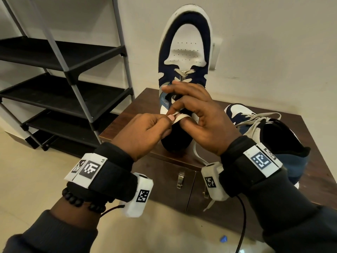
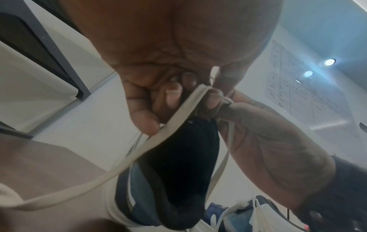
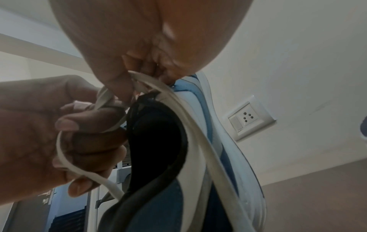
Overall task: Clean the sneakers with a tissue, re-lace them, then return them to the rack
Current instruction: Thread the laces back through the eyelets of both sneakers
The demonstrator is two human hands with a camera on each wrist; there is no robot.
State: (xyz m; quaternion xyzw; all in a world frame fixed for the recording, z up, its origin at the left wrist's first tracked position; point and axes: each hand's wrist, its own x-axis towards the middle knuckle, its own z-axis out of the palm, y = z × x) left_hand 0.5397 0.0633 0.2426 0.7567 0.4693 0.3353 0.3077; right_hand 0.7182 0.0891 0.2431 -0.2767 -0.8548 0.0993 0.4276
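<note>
Both hands meet over the sneaker [image 1: 184, 57] standing heel-down on the counter [image 1: 138, 106], left hand [image 1: 140, 134] pinching the lace [image 1: 179, 117] in its grip, right hand [image 1: 202, 115] pinching it too, second sneaker [image 1: 273, 136] right of it, rack [image 1: 73, 73] left.

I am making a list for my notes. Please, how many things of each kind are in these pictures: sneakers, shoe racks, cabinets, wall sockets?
Sneakers: 2, the upright sneaker and the sneaker lying on its side
Shoe racks: 1, the black shoe rack
Cabinets: 1, the wooden cabinet
Wall sockets: 1, the wall socket
Total: 5
</note>
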